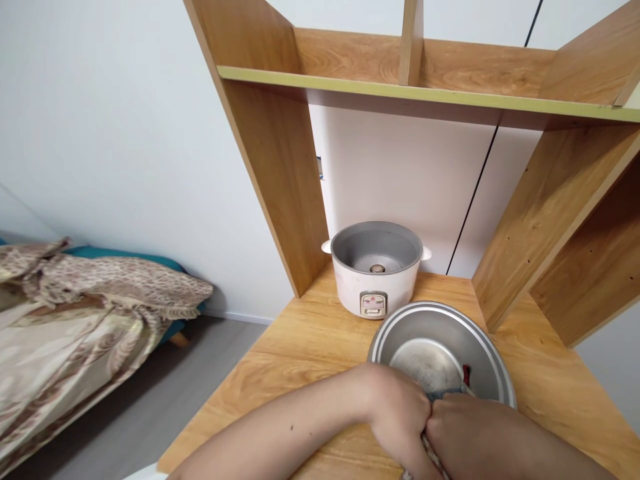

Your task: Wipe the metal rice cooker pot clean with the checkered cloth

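My left hand (pixel 403 413) and my right hand (pixel 467 427) are closed and pressed together over the near rim of a metal rice cooker inner pot (pixel 480 340). Between them is a bunched cloth (pixel 445 392), blue-grey with a dark red end poking up inside the pot; a pale patterned part shows below my fingers. Most of the cloth is hidden by the hands. The pot sits on the wooden desk (pixel 280 353), its bottom bare and a little stained. Just behind it stands the white rice cooker body (pixel 375 287), lidless, its round heating centre visible.
A wooden shelf unit (pixel 280 167) rises from the desk, with a crossboard (pixel 425 97) above the cooker and a side panel (pixel 550 220) at right. To the left, below, lies a bed with a patterned cover (pixel 100 307), across a strip of grey floor (pixel 215 353).
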Motion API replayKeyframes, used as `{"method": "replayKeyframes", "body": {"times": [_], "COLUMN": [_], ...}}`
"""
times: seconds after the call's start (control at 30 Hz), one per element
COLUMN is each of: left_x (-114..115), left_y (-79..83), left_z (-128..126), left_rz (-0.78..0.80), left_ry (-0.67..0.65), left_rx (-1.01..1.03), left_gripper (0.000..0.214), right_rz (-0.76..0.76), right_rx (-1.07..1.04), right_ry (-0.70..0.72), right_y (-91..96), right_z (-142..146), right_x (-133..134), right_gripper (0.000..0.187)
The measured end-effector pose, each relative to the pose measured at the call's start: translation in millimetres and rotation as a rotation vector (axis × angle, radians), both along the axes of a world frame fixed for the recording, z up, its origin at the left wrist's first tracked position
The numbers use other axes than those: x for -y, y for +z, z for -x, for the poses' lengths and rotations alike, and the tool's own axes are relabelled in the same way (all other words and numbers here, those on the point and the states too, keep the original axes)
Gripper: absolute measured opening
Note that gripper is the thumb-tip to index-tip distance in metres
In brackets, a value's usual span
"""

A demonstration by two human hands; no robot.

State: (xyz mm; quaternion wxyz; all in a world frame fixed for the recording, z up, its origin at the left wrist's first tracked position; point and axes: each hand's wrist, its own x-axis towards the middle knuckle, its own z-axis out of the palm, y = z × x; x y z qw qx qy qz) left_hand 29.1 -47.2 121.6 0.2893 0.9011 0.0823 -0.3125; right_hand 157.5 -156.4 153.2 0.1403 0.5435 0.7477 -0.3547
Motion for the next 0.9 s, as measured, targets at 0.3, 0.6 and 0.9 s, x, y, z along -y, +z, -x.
{"method": "replayKeyframes", "body": {"times": [0.3,0.6,0.9], "left_x": [-1,1,2], "left_y": [-2.6,0.9,7.5], "left_z": [0,0,-1], "left_rz": [0.020,-0.005,-0.004], "left_ry": [0.014,0.006,0.006], "left_rx": [0.041,-0.030,-0.052], "left_gripper": [0.061,0.060,0.061], "right_rz": [0.024,0.063,0.021], "right_rx": [0.046,0.101,0.051], "right_ry": [0.029,0.022,-0.008], "right_y": [2.5,13.4,4.7], "right_z": [2,9,4], "right_x": [0,-3,0], "right_gripper": [0.045,0.049,0.047]}}
